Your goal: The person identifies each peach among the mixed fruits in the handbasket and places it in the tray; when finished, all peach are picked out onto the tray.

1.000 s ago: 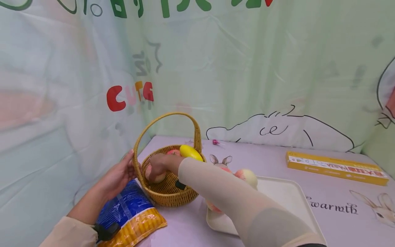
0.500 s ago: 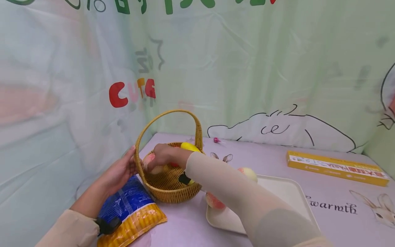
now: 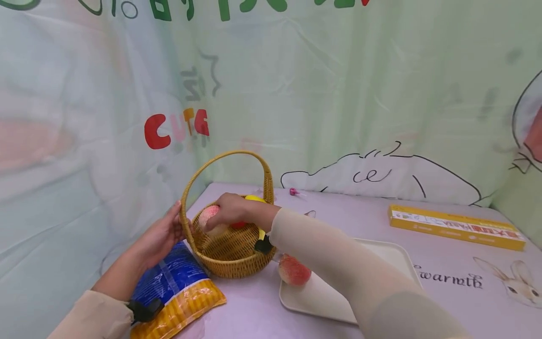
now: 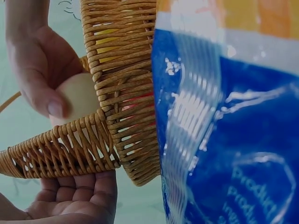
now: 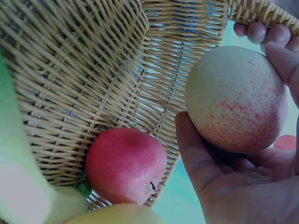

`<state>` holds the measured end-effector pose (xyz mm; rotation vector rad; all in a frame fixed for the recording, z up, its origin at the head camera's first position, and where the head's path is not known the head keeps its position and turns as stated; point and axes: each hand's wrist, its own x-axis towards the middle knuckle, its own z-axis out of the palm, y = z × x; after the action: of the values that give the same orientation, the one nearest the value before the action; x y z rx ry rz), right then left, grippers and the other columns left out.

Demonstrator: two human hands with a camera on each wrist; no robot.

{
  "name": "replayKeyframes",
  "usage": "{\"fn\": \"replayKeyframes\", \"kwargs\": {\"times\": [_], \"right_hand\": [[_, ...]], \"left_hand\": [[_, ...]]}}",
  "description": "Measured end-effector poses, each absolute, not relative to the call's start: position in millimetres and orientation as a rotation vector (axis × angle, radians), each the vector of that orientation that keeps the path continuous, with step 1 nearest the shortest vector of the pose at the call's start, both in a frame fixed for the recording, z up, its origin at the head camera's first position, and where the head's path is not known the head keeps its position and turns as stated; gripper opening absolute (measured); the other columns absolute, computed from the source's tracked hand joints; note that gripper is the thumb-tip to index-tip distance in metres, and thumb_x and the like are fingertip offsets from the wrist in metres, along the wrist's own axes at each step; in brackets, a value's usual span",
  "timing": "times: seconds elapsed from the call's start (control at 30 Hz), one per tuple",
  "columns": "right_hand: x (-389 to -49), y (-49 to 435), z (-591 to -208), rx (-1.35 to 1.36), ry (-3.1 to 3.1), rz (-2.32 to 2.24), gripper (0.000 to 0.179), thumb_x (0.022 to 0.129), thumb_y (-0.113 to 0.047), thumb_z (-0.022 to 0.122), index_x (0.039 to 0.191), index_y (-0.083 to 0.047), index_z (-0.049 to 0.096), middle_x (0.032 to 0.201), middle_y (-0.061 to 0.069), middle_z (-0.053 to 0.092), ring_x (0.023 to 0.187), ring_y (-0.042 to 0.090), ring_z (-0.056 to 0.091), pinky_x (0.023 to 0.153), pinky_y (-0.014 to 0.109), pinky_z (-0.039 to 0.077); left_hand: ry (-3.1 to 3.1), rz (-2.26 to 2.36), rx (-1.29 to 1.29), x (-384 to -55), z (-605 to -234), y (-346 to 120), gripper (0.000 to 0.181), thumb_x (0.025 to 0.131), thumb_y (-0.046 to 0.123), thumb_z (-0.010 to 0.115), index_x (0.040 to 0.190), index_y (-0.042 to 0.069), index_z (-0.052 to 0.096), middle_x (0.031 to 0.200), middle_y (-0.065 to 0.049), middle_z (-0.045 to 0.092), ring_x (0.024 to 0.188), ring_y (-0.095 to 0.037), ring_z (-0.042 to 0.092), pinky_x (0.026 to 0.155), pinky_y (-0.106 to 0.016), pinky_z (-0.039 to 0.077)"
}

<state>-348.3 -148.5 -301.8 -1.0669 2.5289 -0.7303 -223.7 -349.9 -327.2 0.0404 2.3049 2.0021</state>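
A pale peach with red speckles [image 5: 238, 100] is in my right hand [image 3: 230, 207], thumb and fingers around it, at the left side of the wicker basket [image 3: 237, 268]. My left hand [image 3: 163, 238] grips the basket at the foot of its handle, and its fingertips show past the wicker in the right wrist view. Inside the basket lies a red apple [image 5: 126, 165]. Beside the apple are yellow fruits [image 3: 254, 198], partly hidden by my right hand and wrist. Another peach [image 3: 295, 270] sits on the left end of the cream tray [image 3: 305, 301].
A blue and orange plastic bag [image 3: 173, 278] lies against the basket's near left side. Toward the back right stands a long yellow pasta box [image 3: 457, 228]. A small pink lollipop-like item [image 3: 293, 191] lies behind the basket. My right sleeve covers part of the tray.
My right hand has raised the peach from lower in the basket toward its left rim. The left hand stays at the handle. My sleeve now hides a peach at the tray's back.
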Motion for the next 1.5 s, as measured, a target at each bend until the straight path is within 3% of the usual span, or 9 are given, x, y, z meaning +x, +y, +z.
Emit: {"fn": "replayKeyframes", "kwargs": {"times": [0.3, 0.53, 0.9, 1.23, 1.5], "right_hand": [[-343.4, -118.6, -295.7, -1.043, 2.519, -0.848, 0.037, 0.079, -0.045, 0.086, 0.102, -0.018, 0.073, 0.094, -0.005, 0.070, 0.086, 0.012, 0.063, 0.074, 0.024, 0.052], [-333.7, -101.4, -290.5, -1.038, 2.501, -0.874, 0.044, 0.081, -0.045, 0.086, 0.110, -0.016, 0.072, 0.097, -0.005, 0.069, 0.089, 0.011, 0.063, 0.077, 0.023, 0.052], [-324.2, -63.4, -291.4, -0.990, 2.492, -0.965, 0.032, 0.081, -0.041, 0.086, 0.099, -0.018, 0.072, 0.091, -0.003, 0.071, 0.083, 0.011, 0.062, 0.074, 0.026, 0.053], [-314.9, -24.8, -285.2, -0.974, 2.478, -1.031, 0.037, 0.081, -0.039, 0.085, 0.107, -0.017, 0.071, 0.096, -0.001, 0.071, 0.089, 0.015, 0.064, 0.075, 0.028, 0.054], [-311.5, 14.8, -283.1, -0.857, 2.499, -1.083, 0.046, 0.083, -0.039, 0.085, 0.119, -0.015, 0.069, 0.106, -0.001, 0.071, 0.096, 0.018, 0.065, 0.084, 0.031, 0.055]], "left_hand": [[2.317, 1.985, 0.018, -228.1, -329.3, -348.5, 0.065, 0.105, 0.069, 0.030, 0.099, 0.012, 0.062, 0.102, 0.000, 0.062, 0.105, -0.019, 0.058, 0.095, -0.025, 0.048], [2.318, 1.970, 0.028, -222.9, -331.9, -353.8, 0.064, 0.107, 0.065, 0.026, 0.099, 0.013, 0.063, 0.100, 0.002, 0.064, 0.104, -0.017, 0.059, 0.094, -0.023, 0.048], [2.325, 1.952, 0.085, -219.7, -333.1, -355.7, 0.066, 0.108, 0.063, 0.025, 0.101, 0.011, 0.064, 0.102, 0.001, 0.064, 0.105, -0.019, 0.059, 0.093, -0.024, 0.048], [2.328, 1.923, 0.115, -219.7, -327.9, -356.7, 0.064, 0.109, 0.063, 0.024, 0.103, 0.013, 0.064, 0.105, -0.001, 0.064, 0.106, -0.019, 0.059, 0.093, -0.022, 0.049], [2.328, 1.921, 0.111, -218.6, -328.5, -355.5, 0.064, 0.109, 0.063, 0.023, 0.104, 0.013, 0.064, 0.105, 0.000, 0.063, 0.105, -0.016, 0.057, 0.093, -0.021, 0.048]]}}
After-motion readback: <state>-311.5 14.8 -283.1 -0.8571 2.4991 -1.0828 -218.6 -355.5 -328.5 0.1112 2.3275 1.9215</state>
